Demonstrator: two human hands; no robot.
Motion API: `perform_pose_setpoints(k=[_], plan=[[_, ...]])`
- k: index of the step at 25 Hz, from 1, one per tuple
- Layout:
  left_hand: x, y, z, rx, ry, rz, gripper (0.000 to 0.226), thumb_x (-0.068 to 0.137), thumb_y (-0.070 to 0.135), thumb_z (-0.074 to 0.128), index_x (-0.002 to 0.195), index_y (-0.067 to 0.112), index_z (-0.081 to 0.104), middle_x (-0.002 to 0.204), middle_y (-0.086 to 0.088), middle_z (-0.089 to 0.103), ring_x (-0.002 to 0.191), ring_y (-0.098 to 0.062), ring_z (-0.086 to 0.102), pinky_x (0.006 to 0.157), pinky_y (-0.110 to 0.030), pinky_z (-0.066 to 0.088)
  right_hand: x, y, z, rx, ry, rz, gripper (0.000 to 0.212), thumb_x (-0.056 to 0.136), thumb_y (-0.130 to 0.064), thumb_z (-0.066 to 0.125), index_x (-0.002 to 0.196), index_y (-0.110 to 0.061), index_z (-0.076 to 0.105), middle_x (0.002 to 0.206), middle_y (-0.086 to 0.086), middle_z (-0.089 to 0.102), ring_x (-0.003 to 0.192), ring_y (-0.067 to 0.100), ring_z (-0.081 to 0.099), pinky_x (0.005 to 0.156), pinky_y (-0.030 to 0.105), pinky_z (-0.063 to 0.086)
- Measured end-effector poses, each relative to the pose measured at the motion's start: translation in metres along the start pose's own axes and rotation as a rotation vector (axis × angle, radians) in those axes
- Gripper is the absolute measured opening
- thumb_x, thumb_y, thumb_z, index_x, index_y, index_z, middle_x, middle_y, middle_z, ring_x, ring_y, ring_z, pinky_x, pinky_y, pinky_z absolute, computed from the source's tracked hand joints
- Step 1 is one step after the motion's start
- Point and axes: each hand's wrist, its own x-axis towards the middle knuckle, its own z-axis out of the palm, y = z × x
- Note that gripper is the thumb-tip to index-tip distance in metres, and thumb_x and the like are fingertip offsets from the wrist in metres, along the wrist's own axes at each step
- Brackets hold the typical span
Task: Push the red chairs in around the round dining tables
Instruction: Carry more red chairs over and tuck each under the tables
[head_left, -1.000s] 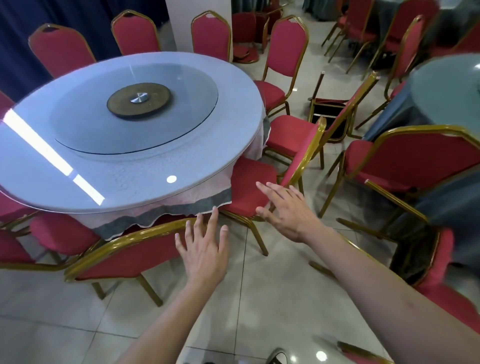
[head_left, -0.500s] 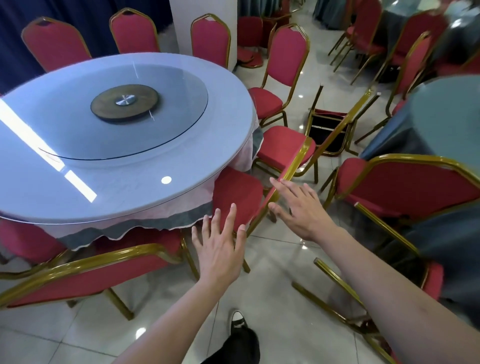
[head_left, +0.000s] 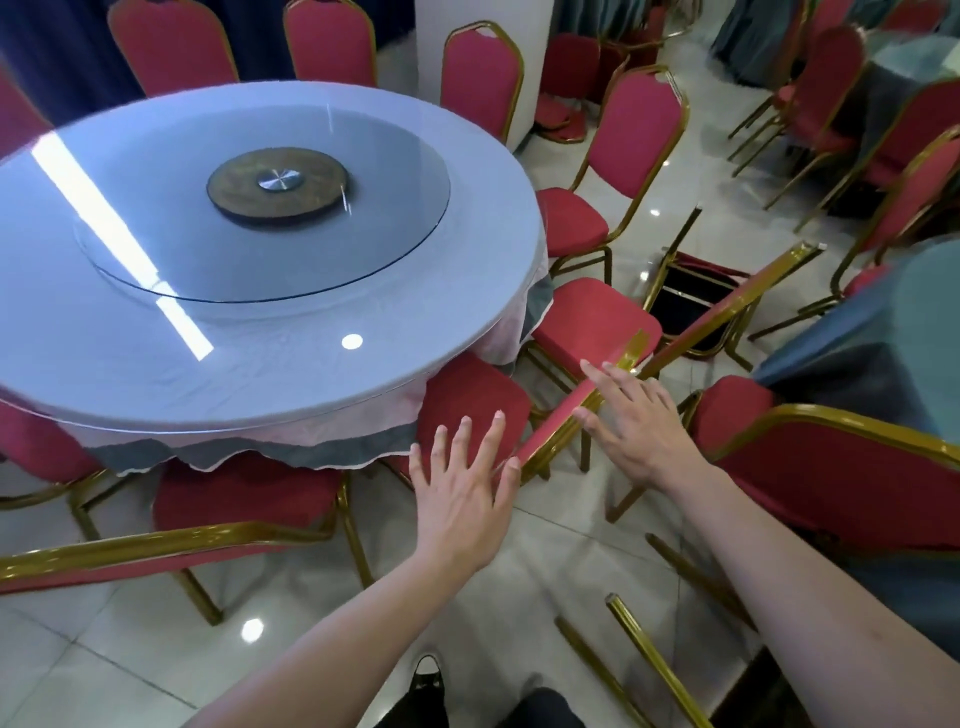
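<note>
Round dining tables: I count two, the white-topped table (head_left: 260, 332) and a blue-draped table (head_left: 893, 332) at the right edge.
Glass turntables: one (head_left: 363, 171).
Hands: two, the left hand (head_left: 462, 493) and the right hand (head_left: 631, 421).
Red chairs: I count at least a dozen, for example this chair (head_left: 467, 405); the far ones overlap and blur, so I cannot fix the total.
Overturned chairs: one (head_left: 691, 301).

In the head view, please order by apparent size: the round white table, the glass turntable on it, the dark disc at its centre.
1. round white table
2. glass turntable
3. dark disc
</note>
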Motion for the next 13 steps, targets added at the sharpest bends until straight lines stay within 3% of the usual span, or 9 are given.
perform_pose_setpoints(k=[3, 8, 13], plan=[[0.014, 0.021, 0.02, -0.035, -0.011, -0.027, 0.058, 0.095, 0.073, -0.004, 0.151, 0.059, -0.013, 0.17, 0.004, 0.005, 0.156, -0.024, -0.008, 0.122, -0.055, -0.012, 0.029, 0.036, 0.001, 0.014, -0.029, 0.01, 0.07, 0.096, -0.077, 0.011, 0.159, -0.048, 0.003, 0.169, 0.001, 0.018, 0.154, 0.025, 0.02, 0.127, 0.05, 0.008], [0.037, 0.063, 0.053, -0.089, -0.014, -0.125, 0.058, 0.092, 0.077, -0.005, 0.147, 0.063, -0.018, 0.17, 0.006, -0.003, 0.155, -0.022, -0.015, 0.122, -0.055, -0.012, 0.077, 0.091, 0.006, -0.013, -0.09, -0.041, 0.08, 0.087, -0.085, 0.0, 0.158, -0.05, 0.004, 0.17, 0.0, 0.012, 0.154, 0.027, 0.021, 0.125, 0.054, 0.01], [0.069, 0.1, 0.091, -0.187, -0.092, -0.262, 0.062, 0.088, 0.079, -0.005, 0.147, 0.065, -0.014, 0.17, 0.003, 0.003, 0.156, -0.024, -0.007, 0.124, -0.054, 0.002, 0.11, 0.126, 0.02, 0.026, -0.168, -0.207, 0.078, 0.088, -0.085, 0.003, 0.158, -0.05, 0.009, 0.171, -0.003, 0.012, 0.157, 0.017, 0.005, 0.126, 0.05, 0.003]])
